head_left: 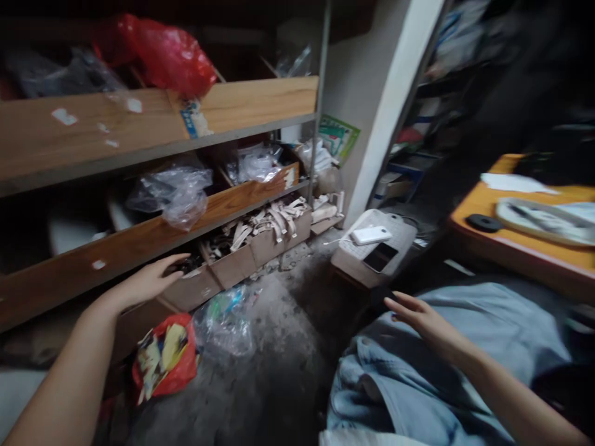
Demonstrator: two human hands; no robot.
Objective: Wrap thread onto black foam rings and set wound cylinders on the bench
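Dark pieces (189,265) lie in a cardboard box (198,288), the left hand (151,282) at them, fingers curved, hold unclear; the right hand (425,322) is loosely open above blue denim (493,316), hold also unclear. Pale strips (279,222) fill nearby boxes (263,253); a red bag (186,371) of scraps (171,347) sits on the floor (283,328).

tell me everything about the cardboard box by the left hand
The cardboard box looks dull brown and open-topped, standing in a row under the lower wooden shelf, next to a second box of pale strips. Blurred dark pieces show at its top. The left hand is at its rim; whether it touches is unclear.
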